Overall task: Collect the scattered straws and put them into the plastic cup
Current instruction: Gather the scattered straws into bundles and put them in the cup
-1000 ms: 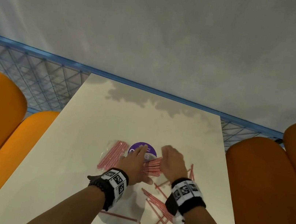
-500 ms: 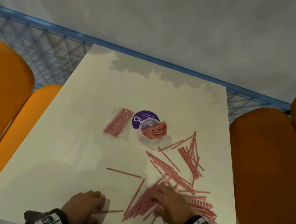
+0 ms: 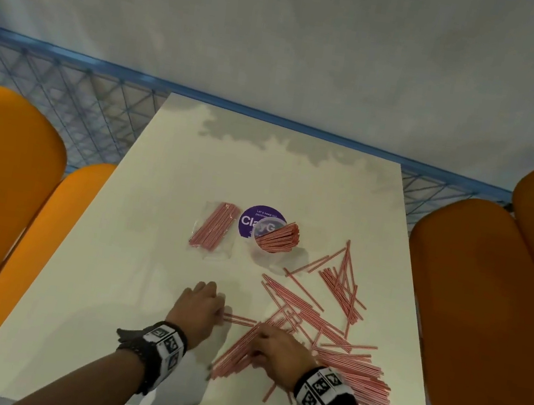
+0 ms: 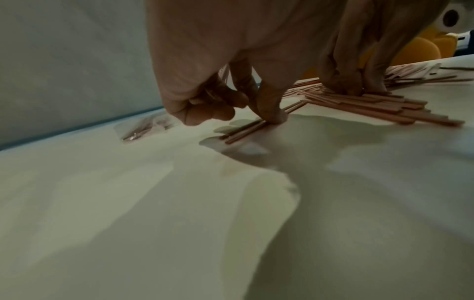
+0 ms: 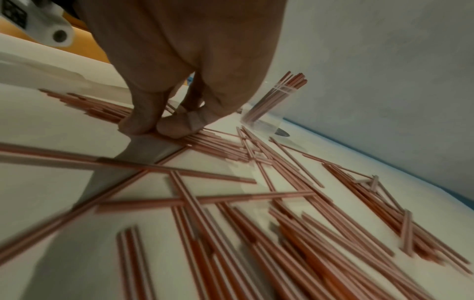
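1. Head view: the plastic cup [image 3: 274, 240], part-filled, stood far on the desk [image 3: 133, 251]; scattered straws [image 3: 328, 319] lay near right.
2. Left wrist: the left hand [image 4: 231, 60] pressed a fingertip on two straws [image 4: 246, 128], other fingers curled.
3. Right wrist: the right hand [image 5: 189, 67] pinched straws against the desk.

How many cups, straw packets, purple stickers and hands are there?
Plastic cup: 1
Straw packet: 1
Purple sticker: 1
Hands: 2, the left hand and the right hand
Loose straws: too many to count
Total counted: 5
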Action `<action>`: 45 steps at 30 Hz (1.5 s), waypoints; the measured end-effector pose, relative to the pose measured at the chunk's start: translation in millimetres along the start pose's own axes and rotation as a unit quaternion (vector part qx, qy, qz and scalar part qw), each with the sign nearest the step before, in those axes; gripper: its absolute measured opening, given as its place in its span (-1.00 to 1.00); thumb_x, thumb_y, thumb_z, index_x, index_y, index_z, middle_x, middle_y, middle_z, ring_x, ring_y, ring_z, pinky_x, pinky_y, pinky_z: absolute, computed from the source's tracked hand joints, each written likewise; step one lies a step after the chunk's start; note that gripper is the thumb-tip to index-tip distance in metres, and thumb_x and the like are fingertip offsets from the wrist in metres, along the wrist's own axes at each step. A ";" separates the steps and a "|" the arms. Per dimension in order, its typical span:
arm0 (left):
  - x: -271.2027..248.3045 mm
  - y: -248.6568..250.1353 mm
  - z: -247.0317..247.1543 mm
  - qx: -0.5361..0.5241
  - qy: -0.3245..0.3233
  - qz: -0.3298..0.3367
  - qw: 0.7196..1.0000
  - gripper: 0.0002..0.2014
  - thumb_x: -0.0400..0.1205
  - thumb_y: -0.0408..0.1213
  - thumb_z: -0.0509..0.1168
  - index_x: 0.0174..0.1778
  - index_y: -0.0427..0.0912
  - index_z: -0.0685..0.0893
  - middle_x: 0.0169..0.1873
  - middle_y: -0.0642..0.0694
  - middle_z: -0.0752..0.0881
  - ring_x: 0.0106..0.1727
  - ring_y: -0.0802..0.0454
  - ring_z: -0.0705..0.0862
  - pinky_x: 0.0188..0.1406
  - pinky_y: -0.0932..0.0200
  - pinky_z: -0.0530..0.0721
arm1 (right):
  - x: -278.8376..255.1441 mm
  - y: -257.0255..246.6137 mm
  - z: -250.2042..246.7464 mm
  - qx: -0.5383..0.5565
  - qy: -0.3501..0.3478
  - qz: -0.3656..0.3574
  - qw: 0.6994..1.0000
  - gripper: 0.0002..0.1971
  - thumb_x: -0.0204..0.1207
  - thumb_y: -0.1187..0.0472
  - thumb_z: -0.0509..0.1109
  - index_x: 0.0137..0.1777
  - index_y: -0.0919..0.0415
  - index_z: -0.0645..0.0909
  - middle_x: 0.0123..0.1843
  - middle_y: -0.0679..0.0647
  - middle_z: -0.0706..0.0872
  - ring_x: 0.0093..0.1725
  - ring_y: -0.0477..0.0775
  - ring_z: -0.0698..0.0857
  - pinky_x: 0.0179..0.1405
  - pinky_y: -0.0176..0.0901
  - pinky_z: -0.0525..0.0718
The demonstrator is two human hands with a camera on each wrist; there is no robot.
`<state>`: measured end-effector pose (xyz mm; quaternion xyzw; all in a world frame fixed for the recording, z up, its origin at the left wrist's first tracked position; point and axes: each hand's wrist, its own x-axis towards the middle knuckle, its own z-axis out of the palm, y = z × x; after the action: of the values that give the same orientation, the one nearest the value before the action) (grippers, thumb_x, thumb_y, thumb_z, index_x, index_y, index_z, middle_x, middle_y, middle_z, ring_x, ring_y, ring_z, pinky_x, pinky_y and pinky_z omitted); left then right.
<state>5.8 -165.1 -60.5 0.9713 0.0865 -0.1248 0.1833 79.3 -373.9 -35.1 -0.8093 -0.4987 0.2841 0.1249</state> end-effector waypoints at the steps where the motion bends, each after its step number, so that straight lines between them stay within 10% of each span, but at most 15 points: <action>1: 4.1 3.6 -2.1 0.002 0.008 -0.002 1.000 -0.87 0.58 -0.10 0.33 -0.06 -0.06 0.64 -0.01 -0.04 0.54 0.10 -0.07 0.49 -0.06 0.10 0.37 | 4.5 -2.8 0.2 -0.001 0.003 0.004 1.000 -0.79 0.60 0.21 0.33 0.17 0.20 0.69 0.19 0.10 0.61 0.13 0.07 0.59 0.15 -0.06 0.64; 8: -6.5 -1.9 -3.3 -0.023 0.013 -0.032 0.999 -0.21 0.38 0.53 0.03 0.39 0.08 0.46 0.37 0.05 0.46 0.39 -0.05 0.38 0.36 -0.11 0.31 | 12.9 9.4 -9.0 -0.100 0.002 0.062 0.993 -0.15 0.34 0.08 0.58 0.58 -0.02 0.20 0.56 0.05 0.36 0.48 0.16 0.32 0.41 0.12 0.45; 12: -17.2 5.2 11.4 -0.009 -0.010 -0.003 1.000 -0.06 0.16 0.69 0.09 0.34 0.16 0.47 0.35 0.10 0.47 0.33 -0.04 0.40 0.33 -0.09 0.32 | 34.4 11.6 -11.1 -0.077 -0.001 0.071 0.994 -0.24 0.37 0.04 0.55 0.56 0.00 0.31 0.49 0.04 0.43 0.42 0.14 0.33 0.34 0.11 0.52; 22: -12.8 -4.1 16.0 -0.056 0.010 0.003 0.998 -0.64 0.37 0.01 0.45 0.08 0.09 0.66 -0.02 0.09 0.63 0.06 -0.03 0.60 0.00 0.12 0.42 | 53.3 5.1 -8.6 -0.061 0.020 0.046 0.997 -0.50 0.36 -0.04 0.50 0.28 0.06 0.53 0.19 0.00 0.55 0.17 0.04 0.43 0.11 -0.07 0.42; 26: -6.1 7.7 11.3 -0.029 -0.010 0.008 1.000 -0.71 0.51 -0.39 0.21 0.13 -0.07 0.57 0.10 -0.04 0.60 0.19 -0.09 0.53 0.03 0.13 0.36 | 62.7 -12.0 -3.0 -0.032 0.001 0.063 0.997 -0.78 0.48 0.21 0.40 0.11 0.19 0.54 0.11 0.11 0.57 0.09 0.16 0.52 -0.02 -0.06 0.45; 33: -10.2 20.2 10.2 0.023 -0.064 -0.009 0.998 -0.69 0.60 -0.38 0.05 0.27 -0.21 0.43 0.23 -0.18 0.52 0.20 -0.16 0.46 0.15 0.05 0.42 | 61.7 -19.9 2.0 -0.101 -0.007 0.050 0.994 -0.65 0.42 0.53 0.30 0.19 0.30 0.46 0.18 0.24 0.54 0.15 0.21 0.47 0.10 0.00 0.54; 45: -11.1 27.5 14.2 0.119 -0.068 0.004 0.990 -0.73 0.68 -0.31 -0.04 0.25 -0.25 0.41 0.19 -0.26 0.51 0.17 -0.20 0.47 0.13 -0.04 0.44 | 61.3 -30.0 10.5 -0.248 -0.043 0.019 0.968 -0.68 0.46 0.40 0.34 0.22 0.38 0.46 0.09 0.34 0.59 0.03 0.28 0.54 0.11 0.13 0.57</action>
<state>-1.9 -197.1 -61.0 0.9758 0.0549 -0.1993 0.0718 72.1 -306.8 -49.7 -0.8111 -0.5431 0.1890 -0.1065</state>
